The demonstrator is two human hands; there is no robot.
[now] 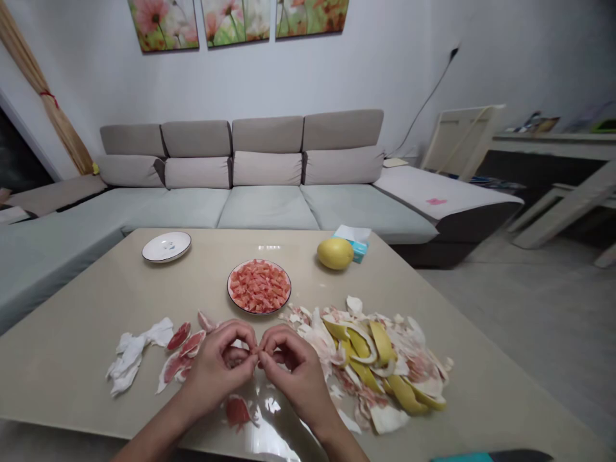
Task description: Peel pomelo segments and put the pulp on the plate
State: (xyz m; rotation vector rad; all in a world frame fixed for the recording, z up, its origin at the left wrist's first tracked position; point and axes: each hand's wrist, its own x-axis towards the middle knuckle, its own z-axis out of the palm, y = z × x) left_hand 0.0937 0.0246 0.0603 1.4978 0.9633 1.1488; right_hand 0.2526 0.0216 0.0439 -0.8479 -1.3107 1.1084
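Observation:
My left hand (224, 359) and my right hand (293, 366) meet fingertip to fingertip above the table, both closed in a pinch. Between them is a small pinkish piece of pomelo flesh (256, 351), mostly hidden by the fingers. Below the hands, a red pomelo piece (237, 410) lies on the glossy tabletop. Several peeled pomelo segments (179, 359) rest beside my left hand, partly covered by it. Just beyond the hands stands a dark-rimmed plate (228, 296) heaped with pomelo flesh pieces (260, 285). To the right of my right hand spreads a pile of pomelo rind and membranes (380, 362).
Crumpled white tissue (137, 353) lies at the left. A white plate (166, 256) with small bits on it sits at the far left of the table (206, 256). At the far right, a whole yellow pomelo (335, 253) stands by a blue tissue box (360, 249). Behind is a sofa (269, 205).

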